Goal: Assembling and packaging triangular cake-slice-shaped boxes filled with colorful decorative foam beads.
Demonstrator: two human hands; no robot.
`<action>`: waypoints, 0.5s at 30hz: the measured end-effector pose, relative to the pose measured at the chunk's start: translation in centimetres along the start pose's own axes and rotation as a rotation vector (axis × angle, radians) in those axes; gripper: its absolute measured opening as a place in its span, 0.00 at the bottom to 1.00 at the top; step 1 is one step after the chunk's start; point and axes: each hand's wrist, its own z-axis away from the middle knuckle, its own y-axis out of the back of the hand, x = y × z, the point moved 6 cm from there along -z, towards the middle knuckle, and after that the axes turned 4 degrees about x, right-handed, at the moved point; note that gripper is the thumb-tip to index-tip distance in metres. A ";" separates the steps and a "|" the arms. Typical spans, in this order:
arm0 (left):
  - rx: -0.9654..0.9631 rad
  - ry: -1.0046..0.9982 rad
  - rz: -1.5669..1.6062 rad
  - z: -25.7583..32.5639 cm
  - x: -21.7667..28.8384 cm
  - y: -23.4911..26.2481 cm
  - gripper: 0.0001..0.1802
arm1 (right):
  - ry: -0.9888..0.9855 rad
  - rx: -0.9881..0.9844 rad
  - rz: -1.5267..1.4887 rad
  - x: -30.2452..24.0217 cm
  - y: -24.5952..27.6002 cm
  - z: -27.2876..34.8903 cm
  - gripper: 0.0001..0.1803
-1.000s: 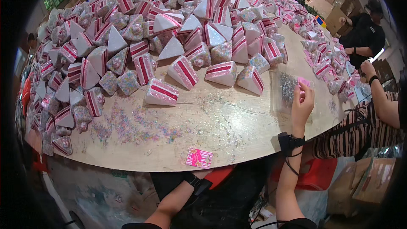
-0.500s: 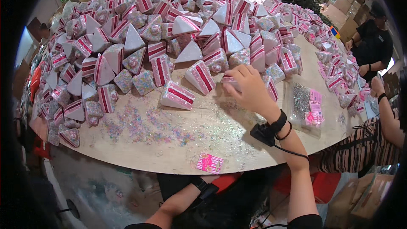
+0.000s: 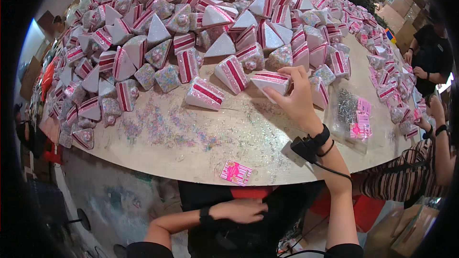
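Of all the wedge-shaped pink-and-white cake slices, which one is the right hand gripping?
The right hand grips the front-row pink-striped white wedge, alone touched by fingers.

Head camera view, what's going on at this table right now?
A person's right hand grips a white wedge-shaped cake-slice box with pink stripes at the front of a big pile of similar boxes on a round glitter-strewn table. The left hand rests in the lap. A small pink card lies near the table's edge.

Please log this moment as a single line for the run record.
right hand: grips wedge-shaped cake-slice box on table | left hand: in lap, empty | pink card: at table edge
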 end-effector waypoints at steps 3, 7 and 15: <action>-0.211 -0.260 0.245 6.0 5.2 1.4 0.18 | -0.060 -0.151 -0.343 -1.1 -4.8 0.2 0.24; -0.061 -0.462 0.494 8.1 14.3 11.4 0.17 | 0.229 -0.192 -0.261 -3.9 -1.8 1.1 0.29; 1.257 -0.209 -0.800 8.5 9.3 26.7 0.25 | 0.457 -0.076 -0.217 -5.7 -1.6 2.6 0.32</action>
